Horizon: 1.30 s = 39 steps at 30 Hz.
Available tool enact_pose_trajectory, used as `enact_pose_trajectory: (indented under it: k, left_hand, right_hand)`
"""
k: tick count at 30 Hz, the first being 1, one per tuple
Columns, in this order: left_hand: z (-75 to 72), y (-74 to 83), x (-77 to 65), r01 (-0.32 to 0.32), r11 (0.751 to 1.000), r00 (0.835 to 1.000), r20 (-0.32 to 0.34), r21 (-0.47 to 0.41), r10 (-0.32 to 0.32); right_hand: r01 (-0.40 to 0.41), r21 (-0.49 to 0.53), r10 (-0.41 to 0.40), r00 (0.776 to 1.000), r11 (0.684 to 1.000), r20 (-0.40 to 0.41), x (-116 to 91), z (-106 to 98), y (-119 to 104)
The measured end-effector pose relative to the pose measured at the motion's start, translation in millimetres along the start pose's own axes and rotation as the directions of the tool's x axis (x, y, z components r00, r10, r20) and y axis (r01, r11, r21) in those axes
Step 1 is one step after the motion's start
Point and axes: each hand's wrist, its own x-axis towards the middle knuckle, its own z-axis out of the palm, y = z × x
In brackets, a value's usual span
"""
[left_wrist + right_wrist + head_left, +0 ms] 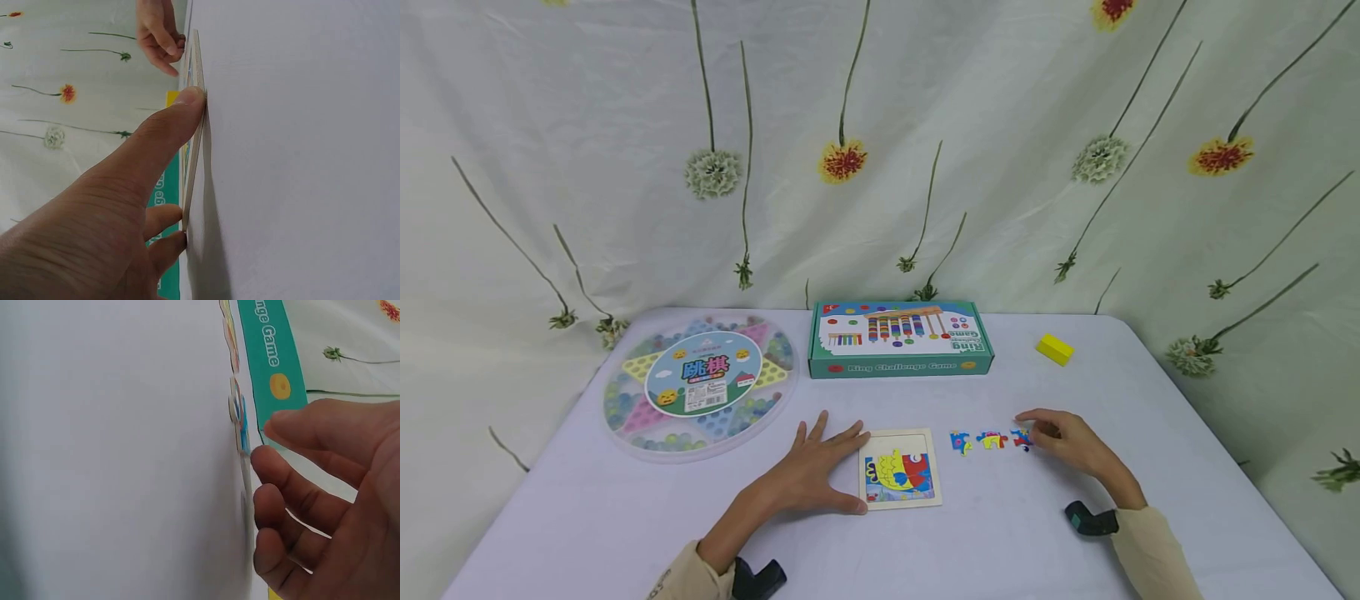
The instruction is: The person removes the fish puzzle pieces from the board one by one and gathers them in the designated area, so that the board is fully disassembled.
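A small wooden puzzle board (900,469) with a red and yellow fish picture lies flat on the table; the upper part of its tray is bare. My left hand (820,468) spreads its fingers along the board's left side. In the left wrist view, the thumb (169,125) rests on the board's edge (195,159). Three colourful jigsaw pieces lie in a row to the right: a blue one (960,442), a middle one (992,440) and a red and blue one (1022,437). My right hand (1072,442) hovers beside the last, fingers loosely bent, nothing visibly between them.
A green ring game box (901,367) stands behind the board. At the left lies a round, clear-lidded marble board game (700,379). A yellow block (1055,349) sits at the back right. White cloth (985,550) covers the table, and a flowered curtain (1000,100) hangs behind it.
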Motion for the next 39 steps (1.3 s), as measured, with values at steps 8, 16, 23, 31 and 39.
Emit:
enact_pose_trajectory:
  k: [8, 16, 23, 31, 39]
  left_hand:
    - [0.2, -0.8, 0.0, -0.001, 1.000, 1.000, 0.002, -0.005, 0.001]
    - [0.0, -0.9, -0.9, 0.006, 1.000, 1.000, 0.003, 0.009, -0.006]
    - [0.8, -1.4, -0.6, 0.002, 1.000, 1.000, 0.006, -0.002, -0.002]
    - [0.9, -2.1, 0.7, 0.015, 1.000, 1.000, 0.017, 0.004, -0.015]
    - [0.1, -2.6, -1.3, 0.006, 1.000, 1.000, 0.025, 0.006, -0.006]
  right_hand:
    - [0.087, 0.003, -0.087, 0.995, 0.996, -0.058, 7, 13, -19]
    - [0.207, 0.014, -0.207, 0.978, 0.978, 0.001, 17, 36, -53]
    - [0.295, 0.039, -0.297, 0.952, 0.955, 0.072, 27, 52, -84]
    - [0.338, 0.043, -0.340, 0.923, 0.940, 0.182, 40, 74, -111]
    - [0.339, 0.072, -0.345, 0.894, 0.938, 0.284, 50, 91, -125]
